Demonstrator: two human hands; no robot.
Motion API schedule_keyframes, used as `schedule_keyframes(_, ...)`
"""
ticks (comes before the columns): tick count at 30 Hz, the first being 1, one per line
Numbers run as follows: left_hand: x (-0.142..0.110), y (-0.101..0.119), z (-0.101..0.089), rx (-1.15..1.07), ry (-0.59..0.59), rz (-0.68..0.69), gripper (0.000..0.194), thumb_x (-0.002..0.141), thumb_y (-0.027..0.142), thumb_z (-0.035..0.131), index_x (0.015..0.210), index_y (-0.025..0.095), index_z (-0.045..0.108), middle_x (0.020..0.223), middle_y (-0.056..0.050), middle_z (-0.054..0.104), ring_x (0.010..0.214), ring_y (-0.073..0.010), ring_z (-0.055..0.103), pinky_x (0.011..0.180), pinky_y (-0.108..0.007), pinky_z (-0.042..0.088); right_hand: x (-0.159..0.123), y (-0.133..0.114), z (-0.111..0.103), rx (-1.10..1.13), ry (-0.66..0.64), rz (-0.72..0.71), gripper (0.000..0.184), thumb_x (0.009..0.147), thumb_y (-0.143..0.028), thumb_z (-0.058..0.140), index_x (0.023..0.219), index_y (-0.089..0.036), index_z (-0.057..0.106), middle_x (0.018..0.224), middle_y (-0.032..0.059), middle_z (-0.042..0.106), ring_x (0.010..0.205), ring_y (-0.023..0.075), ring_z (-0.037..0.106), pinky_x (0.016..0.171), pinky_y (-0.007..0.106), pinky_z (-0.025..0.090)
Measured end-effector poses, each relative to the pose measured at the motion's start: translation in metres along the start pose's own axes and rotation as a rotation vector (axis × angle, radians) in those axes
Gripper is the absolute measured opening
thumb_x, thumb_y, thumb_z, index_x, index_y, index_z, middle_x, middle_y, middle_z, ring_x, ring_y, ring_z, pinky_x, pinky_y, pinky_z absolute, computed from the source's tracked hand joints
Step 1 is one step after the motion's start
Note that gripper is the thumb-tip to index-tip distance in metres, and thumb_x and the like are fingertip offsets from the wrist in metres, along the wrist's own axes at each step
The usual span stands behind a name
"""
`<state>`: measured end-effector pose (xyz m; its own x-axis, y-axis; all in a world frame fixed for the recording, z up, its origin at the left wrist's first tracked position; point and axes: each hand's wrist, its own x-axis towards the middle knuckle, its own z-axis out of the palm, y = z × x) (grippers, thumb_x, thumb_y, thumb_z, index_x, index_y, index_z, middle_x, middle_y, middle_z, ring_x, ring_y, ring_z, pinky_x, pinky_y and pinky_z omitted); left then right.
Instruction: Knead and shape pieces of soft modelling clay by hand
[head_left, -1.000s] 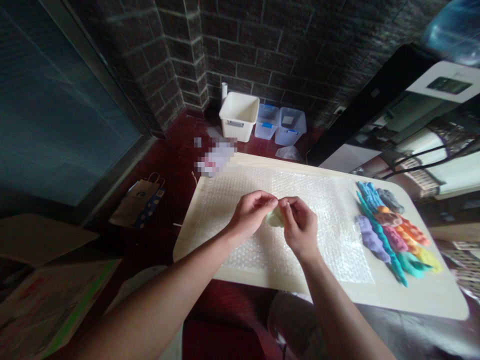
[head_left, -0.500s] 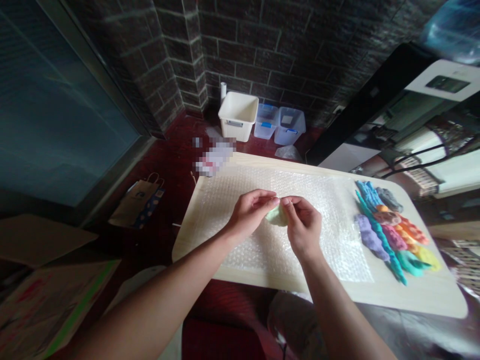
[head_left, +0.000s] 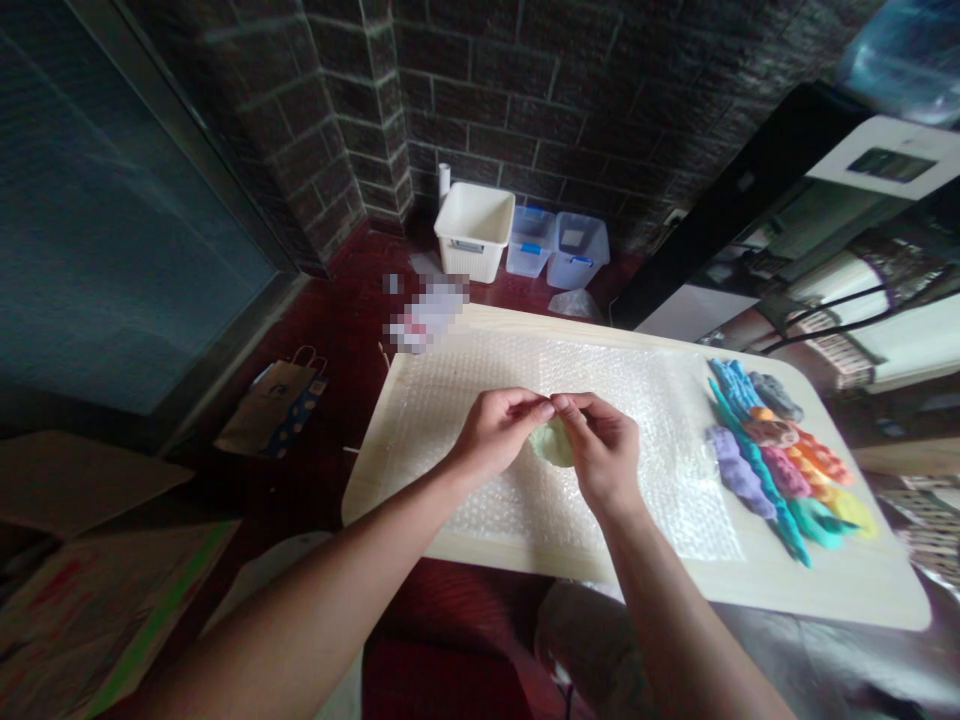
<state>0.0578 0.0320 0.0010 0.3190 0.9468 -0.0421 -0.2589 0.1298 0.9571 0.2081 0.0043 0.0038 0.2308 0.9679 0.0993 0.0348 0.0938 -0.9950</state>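
Note:
Over the middle of the table, a pale green, rounded, soft-looking piece (head_left: 553, 445) hangs from the fingertips of both hands. What it is made of I cannot tell. My left hand (head_left: 499, 425) pinches its top edge from the left between thumb and fingers. From the right, my right hand (head_left: 606, 435) pinches the same edge, the two thumb tips nearly meeting. Its upper rim is hidden behind the fingers. Beneath the hands lies a sheet of bubble wrap (head_left: 645, 500).
Several soft, bumpy coloured pieces (head_left: 780, 455) lie together on the right of the pale wooden table (head_left: 847, 590). A cream bin (head_left: 474, 235) and two clear boxes (head_left: 577, 250) stand behind it. A paper bag (head_left: 270, 405) is on the floor to the left.
Both hands stay close together over the table, fingers shifting slightly along the edge. More of the pale green piece shows below them now, hanging a little lower and rounder.

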Motion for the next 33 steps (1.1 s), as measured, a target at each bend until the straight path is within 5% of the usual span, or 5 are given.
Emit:
schedule_keyframes(9, 0.0015, -0.0006, -0.0006, -0.074, 0.028, -0.074, 0.039, 0.073, 0.047, 0.091, 0.087, 0.012, 0.081, 0.084, -0.008, 0.078, 0.074, -0.0171, 0.067, 0.073, -0.030, 0.050, 0.0019, 0.0024, -0.0004, 0.030, 0.026, 0.048, 0.030, 0.086, -0.047, 0.085, 0.101, -0.022, 0.081, 0.098, 0.0070, 0.082, 0.085, 0.0200, 0.075, 0.075, 0.033, 0.059)
schedule_keyframes(14, 0.0020, 0.0013, -0.0045, -0.001, 0.043, -0.063, 0.036, 0.074, 0.046, 0.090, 0.083, 0.012, 0.081, 0.074, -0.006, 0.075, 0.066, -0.0151, 0.062, 0.065, -0.029, 0.046, 0.0013, -0.0014, -0.0003, 0.018, -0.076, 0.061, 0.028, 0.087, -0.048, 0.083, 0.086, -0.020, 0.080, 0.084, 0.0057, 0.080, 0.075, 0.0196, 0.072, 0.071, 0.033, 0.057)
schedule_keyframes(23, 0.0004, -0.0004, 0.0017, -0.150, 0.004, -0.207, 0.038, 0.075, 0.048, 0.088, 0.087, 0.013, 0.076, 0.087, -0.008, 0.074, 0.077, -0.0169, 0.068, 0.070, -0.029, 0.054, 0.0009, -0.0003, 0.0018, 0.070, 0.014, 0.096, 0.032, 0.089, -0.051, 0.079, 0.085, -0.021, 0.070, 0.074, 0.0003, 0.069, 0.061, 0.0133, 0.058, 0.056, 0.026, 0.046)
schedule_keyframes(33, 0.0002, -0.0034, -0.0053, 0.247, -0.016, 0.002, 0.032, 0.087, 0.045, 0.076, 0.077, 0.015, 0.074, 0.070, -0.003, 0.069, 0.065, -0.0150, 0.058, 0.062, -0.027, 0.041, 0.0008, -0.0008, 0.0005, -0.014, -0.029, 0.146, 0.047, 0.081, -0.063, 0.082, 0.082, -0.016, 0.073, 0.064, 0.0002, 0.065, 0.051, 0.0111, 0.050, 0.048, 0.026, 0.038)
